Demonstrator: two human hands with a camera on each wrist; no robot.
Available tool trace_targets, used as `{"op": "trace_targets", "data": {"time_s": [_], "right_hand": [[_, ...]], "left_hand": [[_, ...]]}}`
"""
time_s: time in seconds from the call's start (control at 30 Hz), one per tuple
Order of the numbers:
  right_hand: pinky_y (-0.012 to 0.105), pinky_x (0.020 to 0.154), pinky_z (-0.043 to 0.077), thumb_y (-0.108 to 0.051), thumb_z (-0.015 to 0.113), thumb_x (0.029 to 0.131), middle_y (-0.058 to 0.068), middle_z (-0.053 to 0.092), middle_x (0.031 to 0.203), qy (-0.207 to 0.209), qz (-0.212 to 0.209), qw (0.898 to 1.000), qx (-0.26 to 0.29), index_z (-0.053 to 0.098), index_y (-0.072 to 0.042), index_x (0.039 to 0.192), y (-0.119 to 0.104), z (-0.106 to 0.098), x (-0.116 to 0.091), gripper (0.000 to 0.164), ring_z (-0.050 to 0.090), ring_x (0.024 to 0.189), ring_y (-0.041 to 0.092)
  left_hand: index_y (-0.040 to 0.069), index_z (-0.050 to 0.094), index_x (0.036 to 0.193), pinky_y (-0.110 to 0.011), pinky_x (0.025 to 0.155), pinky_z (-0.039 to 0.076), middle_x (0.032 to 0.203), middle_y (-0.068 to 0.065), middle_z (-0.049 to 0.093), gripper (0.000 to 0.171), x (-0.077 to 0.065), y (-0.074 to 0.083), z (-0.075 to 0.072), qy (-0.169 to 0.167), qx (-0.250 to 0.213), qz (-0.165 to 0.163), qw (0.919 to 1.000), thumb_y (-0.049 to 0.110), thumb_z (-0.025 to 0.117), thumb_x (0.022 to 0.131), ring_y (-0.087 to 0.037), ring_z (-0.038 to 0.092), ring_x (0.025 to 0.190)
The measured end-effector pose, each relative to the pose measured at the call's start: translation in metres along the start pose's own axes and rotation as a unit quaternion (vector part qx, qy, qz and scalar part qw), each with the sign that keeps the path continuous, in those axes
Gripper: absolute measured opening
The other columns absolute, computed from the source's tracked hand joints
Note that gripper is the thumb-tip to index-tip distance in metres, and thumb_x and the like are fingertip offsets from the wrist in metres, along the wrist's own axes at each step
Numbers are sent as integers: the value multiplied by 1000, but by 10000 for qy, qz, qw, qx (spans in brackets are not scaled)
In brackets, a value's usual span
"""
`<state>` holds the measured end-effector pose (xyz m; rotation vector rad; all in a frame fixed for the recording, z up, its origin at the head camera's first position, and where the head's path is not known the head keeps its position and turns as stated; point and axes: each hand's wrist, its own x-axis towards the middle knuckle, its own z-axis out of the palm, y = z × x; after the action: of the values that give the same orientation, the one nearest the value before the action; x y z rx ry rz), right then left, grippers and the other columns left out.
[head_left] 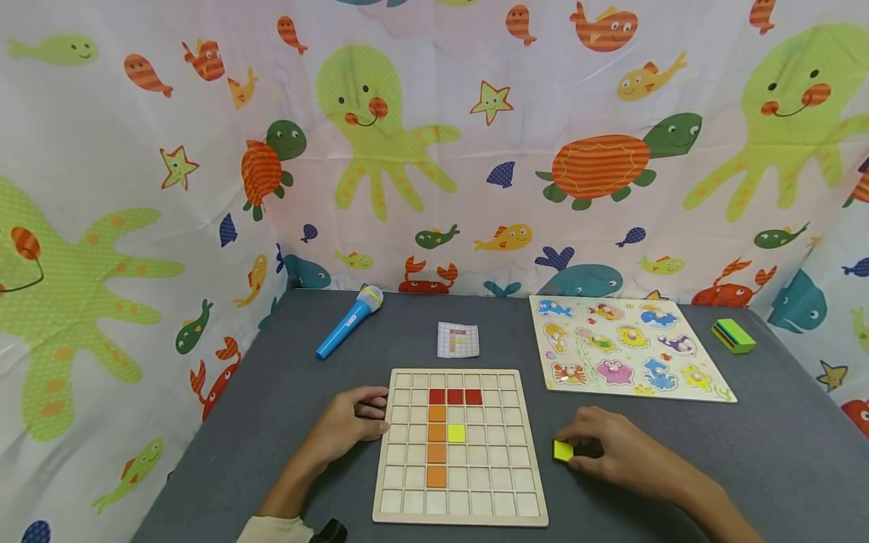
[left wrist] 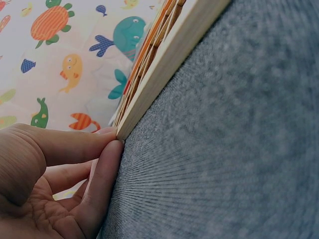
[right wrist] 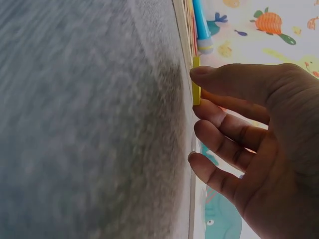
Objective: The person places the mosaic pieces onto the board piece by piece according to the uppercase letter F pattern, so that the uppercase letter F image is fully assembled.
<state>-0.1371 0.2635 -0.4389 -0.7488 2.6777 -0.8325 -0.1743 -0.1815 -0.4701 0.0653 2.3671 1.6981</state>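
A wooden grid board [head_left: 486,498] lies flat on the table, with three red tiles [head_left: 455,397] in a row, a column of orange tiles [head_left: 437,453] under the leftmost red one, and one yellow tile [head_left: 456,433] beside that column. My left hand [head_left: 348,424] is at the board's left edge. In the left wrist view its thumb and a finger [left wrist: 105,167] hold that pale edge. To the right of the board, my right hand [head_left: 614,452] pinches a loose yellow square tile [head_left: 563,451] between thumb and fingers, low over the table. The right wrist view shows this tile [right wrist: 196,94] edge-on.
A small card [head_left: 458,340] with a coloured grid pattern lies behind the board. A blue toy microphone [head_left: 348,324] is at the back left. At the back right are a sea-animal peg puzzle [head_left: 627,351] and a green layered block [head_left: 733,335]. Patterned cloth [head_left: 434,151] surrounds the table.
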Motion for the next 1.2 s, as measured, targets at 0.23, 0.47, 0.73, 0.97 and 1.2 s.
{"op": "trace_targets", "data": {"time_s": [0.23,0.47,0.73,0.97,1.2], "right_hand": [[23,74,50,-36,80,96,-16,59,101,13,-193,9996,-195,79,-25,120,-8,1,11,27,55,91,3],[23,76,50,-36,79,96,-16,60,104,48,-257,9995,-189,79,-25,121,-15,4,22,27,55,93,3],[26,81,53,-33,80,96,-17,61,106,115,-423,9986,-305,79,-24,120,-24,12,36,26,55,96,4],[31,86,54,-33,80,96,-16,61,111,49,-375,9986,-363,79,-24,121,-33,18,47,27,55,101,6],[28,87,54,-27,81,95,-15,62,111,101,-665,9971,-354,80,-21,119,-39,26,58,25,55,101,6]], "left_hand": [[-1,63,142,-34,79,65,123,-15,66,58,-1,1,-1,-11,50,35,10000,-2,81,86,-22,66,105],[0,64,141,-34,79,65,123,-14,67,58,0,0,0,-6,62,23,10000,-2,82,86,-22,67,106],[-3,62,143,-38,80,65,126,-16,66,60,-2,-1,-1,-45,16,54,10000,-3,82,86,-24,67,108],[-1,63,142,-34,80,65,125,-16,66,59,-1,1,-1,-65,-16,11,10000,-2,82,86,-22,67,107],[-3,62,143,-37,80,66,126,-17,65,60,-2,1,-1,-49,-71,-30,10000,-4,82,86,-23,66,107]]}}
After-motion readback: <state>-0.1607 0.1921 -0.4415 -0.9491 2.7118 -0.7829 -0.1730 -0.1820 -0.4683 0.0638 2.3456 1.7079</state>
